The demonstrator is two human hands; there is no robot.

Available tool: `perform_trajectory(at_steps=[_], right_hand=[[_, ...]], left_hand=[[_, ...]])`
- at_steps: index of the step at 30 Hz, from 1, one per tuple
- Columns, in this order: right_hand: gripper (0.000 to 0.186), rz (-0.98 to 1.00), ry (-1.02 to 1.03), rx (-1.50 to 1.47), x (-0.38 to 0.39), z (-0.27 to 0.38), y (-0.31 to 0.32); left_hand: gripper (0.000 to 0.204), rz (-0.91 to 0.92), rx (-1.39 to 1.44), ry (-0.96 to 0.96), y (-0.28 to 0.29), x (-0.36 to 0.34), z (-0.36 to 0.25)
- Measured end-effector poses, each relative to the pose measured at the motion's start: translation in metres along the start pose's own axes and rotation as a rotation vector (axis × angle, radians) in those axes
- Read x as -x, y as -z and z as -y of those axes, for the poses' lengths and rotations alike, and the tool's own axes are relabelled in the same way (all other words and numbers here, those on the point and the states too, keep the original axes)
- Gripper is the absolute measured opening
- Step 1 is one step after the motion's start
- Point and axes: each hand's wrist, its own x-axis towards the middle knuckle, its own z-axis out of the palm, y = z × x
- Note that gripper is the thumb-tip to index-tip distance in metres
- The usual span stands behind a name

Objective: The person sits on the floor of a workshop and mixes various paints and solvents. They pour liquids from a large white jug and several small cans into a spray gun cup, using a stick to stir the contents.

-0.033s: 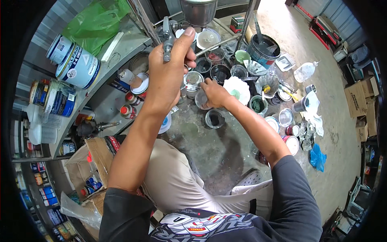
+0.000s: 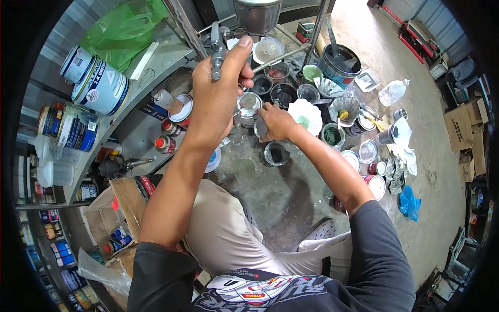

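Observation:
My left hand (image 2: 218, 93) is wrapped round the handle of a metal spray gun (image 2: 216, 49), raised above the cluttered floor. The gun's silver paint cup (image 2: 257, 16) hangs beyond it at the top of the view. Lower and to the right, my right hand (image 2: 278, 122) grips a small clear plastic cup (image 2: 259, 128) with its fingers, which hide part of it. Just below that hand, a tub of dark paint (image 2: 276, 154) stands on the floor. A white scalloped paper (image 2: 304, 117) with a pale green spot lies beside my right wrist.
Several open paint cups crowd the floor ahead, including a black-filled tub (image 2: 284, 95). A large dark bucket (image 2: 339, 65) with a stirrer stands behind them. The curved shelf (image 2: 143, 73) on my left bears paint cans (image 2: 101, 86). A cardboard box (image 2: 112, 210) sits by my left arm.
The clear cup in my right hand has tilted slightly and shows a narrower side. My left hand and the spray gun have shifted a hair to the right.

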Motion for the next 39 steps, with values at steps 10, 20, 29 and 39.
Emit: perform_trajectory(at_steps=[10, 20, 29, 39], right_hand=[[0.074, -0.029, 0.037, 0.058, 0.025, -0.017, 0.020], [0.046, 0.189, 0.199, 0.245, 0.091, 0.021, -0.025], [0.057, -0.335, 0.127, 0.242, 0.045, 0.009, -0.014], [0.068, -0.033, -0.032, 0.222, -0.002, -0.012, -0.005]], left_hand=[[0.033, 0.002, -0.019, 0.012, 0.002, -0.003, 0.000], [0.032, 0.027, 0.016, -0.012, -0.001, -0.004, 0.003], [0.030, 0.010, 0.033, 0.011, 0.006, -0.005, 0.003], [0.029, -0.008, -0.017, 0.015, 0.006, -0.005, 0.006]])
